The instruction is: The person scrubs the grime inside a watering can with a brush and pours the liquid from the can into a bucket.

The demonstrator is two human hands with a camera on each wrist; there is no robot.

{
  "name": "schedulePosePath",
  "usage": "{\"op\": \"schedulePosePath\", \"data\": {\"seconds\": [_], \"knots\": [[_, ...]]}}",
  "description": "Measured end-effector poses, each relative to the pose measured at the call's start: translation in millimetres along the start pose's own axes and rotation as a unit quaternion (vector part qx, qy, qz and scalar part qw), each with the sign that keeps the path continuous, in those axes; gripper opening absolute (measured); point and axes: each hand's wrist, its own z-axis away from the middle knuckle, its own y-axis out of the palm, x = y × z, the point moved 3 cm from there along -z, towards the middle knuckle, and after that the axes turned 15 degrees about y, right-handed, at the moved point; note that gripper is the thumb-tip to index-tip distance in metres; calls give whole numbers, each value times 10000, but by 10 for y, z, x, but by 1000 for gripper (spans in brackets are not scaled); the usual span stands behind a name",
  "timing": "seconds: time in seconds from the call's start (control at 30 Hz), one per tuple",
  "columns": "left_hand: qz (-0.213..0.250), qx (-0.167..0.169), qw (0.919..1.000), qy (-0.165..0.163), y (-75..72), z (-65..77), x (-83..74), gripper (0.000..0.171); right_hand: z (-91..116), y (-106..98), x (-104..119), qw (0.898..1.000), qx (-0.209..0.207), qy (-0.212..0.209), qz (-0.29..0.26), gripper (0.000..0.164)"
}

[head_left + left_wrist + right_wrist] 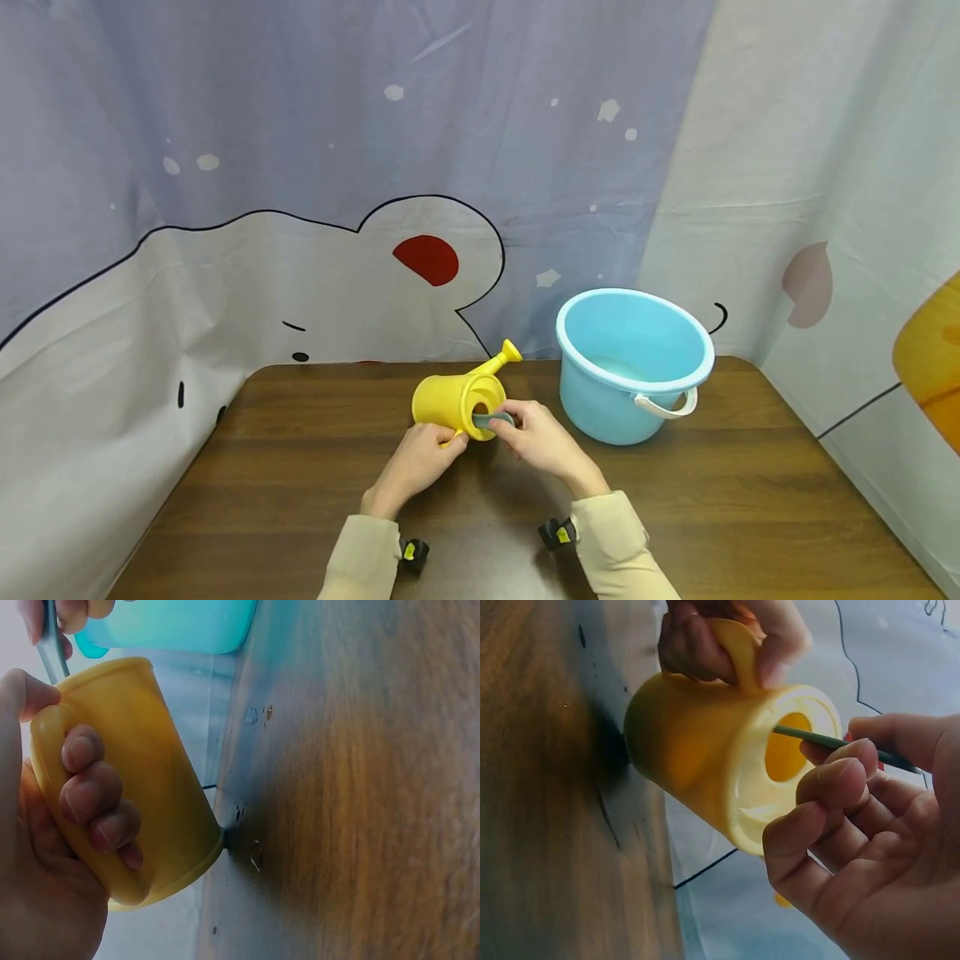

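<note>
A yellow watering can [438, 402] is tipped over the table, its round opening facing right and its spout [491, 363] pointing up and away. My left hand [420, 458] grips the can's handle, with fingers curled round it in the left wrist view [94, 787]. In my right hand [543, 442] a slim grey-green tool [817, 739] is pinched between thumb and fingers. Its far end goes into the can's opening and is hidden there, so its kind does not show. The right hand's other fingers are loosely bent near the can's rim.
Right of the can stands a light blue bucket [596, 408] with a white handle [667, 410] hanging at its front. The brown wooden table [285, 483] ends at a patterned curtain [337, 292]. Small shiny spots [256, 855] lie on the tabletop near the can.
</note>
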Motion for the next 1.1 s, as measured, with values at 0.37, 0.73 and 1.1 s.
{"op": "schedulePosePath", "data": {"seconds": [0.37,0.73,1.1], "knots": [[47,45,9999,-82,-2,34,22,45,-27,121,-8,9999,8,120,-37,14],[129,40,9998,-109,-33,3,6,45,15,-10,72,9997,29,12,-234,15],[137,39,9999,-68,-31,10,-2,45,74,-191,86,9987,66,31,-513,14]]}}
